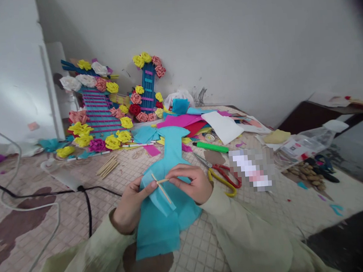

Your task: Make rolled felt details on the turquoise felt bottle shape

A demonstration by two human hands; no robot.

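Note:
Low over the table, my left hand (132, 201) pinches a blue crepe paper strip (157, 197), its thumb pressing near a thin wooden stick (164, 192) lying along the strip. My right hand (191, 182) is closed on a second wooden stick (162, 181), which crosses the first; its far end is hidden by the fingers. Beneath both hands, larger blue crepe paper pieces (159, 239) lie spread out. Right of my right hand are red-and-yellow-handled scissors (223, 175) and a green marker or cutter-like tool (212, 146).
Two frames decorated with paper flowers (98, 104) (148, 86) lean at the back. A bundle of wooden sticks (107, 167) lies left, near a power strip (60, 174) and cables (89, 208). Coloured paper sheets (180, 120), a plastic bag (309, 141) and peanuts (305, 175) lie around.

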